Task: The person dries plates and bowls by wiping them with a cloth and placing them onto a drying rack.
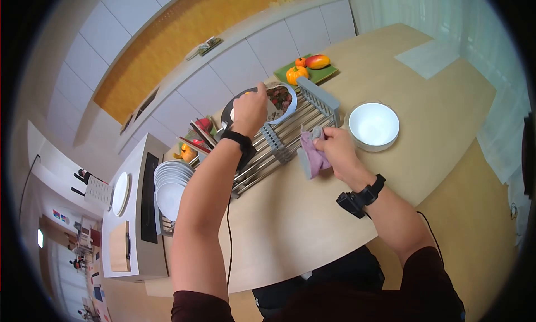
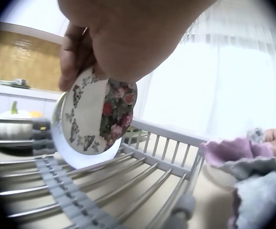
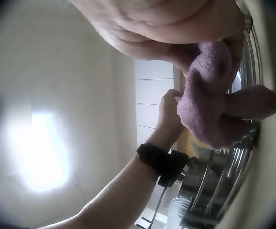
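Observation:
Above the metal-and-grey dish rack (image 1: 273, 140), my left hand (image 1: 250, 110) grips the top edge of a floral-patterned plate (image 1: 282, 98). That plate (image 2: 88, 114) stands tilted in the left wrist view, with a pale blue-white dish (image 2: 80, 157) right behind it; whether they touch, I cannot tell. My right hand (image 1: 341, 154) pinches a crumpled pink and grey cloth (image 1: 314, 154) beside the rack's near right end. In the right wrist view the cloth (image 3: 209, 100) hangs from the fingers of that hand.
A white bowl (image 1: 374, 125) stands right of the rack. Behind lies a green tray (image 1: 321, 73) with a mango and small pumpkins. Several white plates (image 1: 170, 191) stand at the rack's left, near a white counter unit (image 1: 139, 210). A dark pan or plate (image 1: 229, 107) is beyond my left hand.

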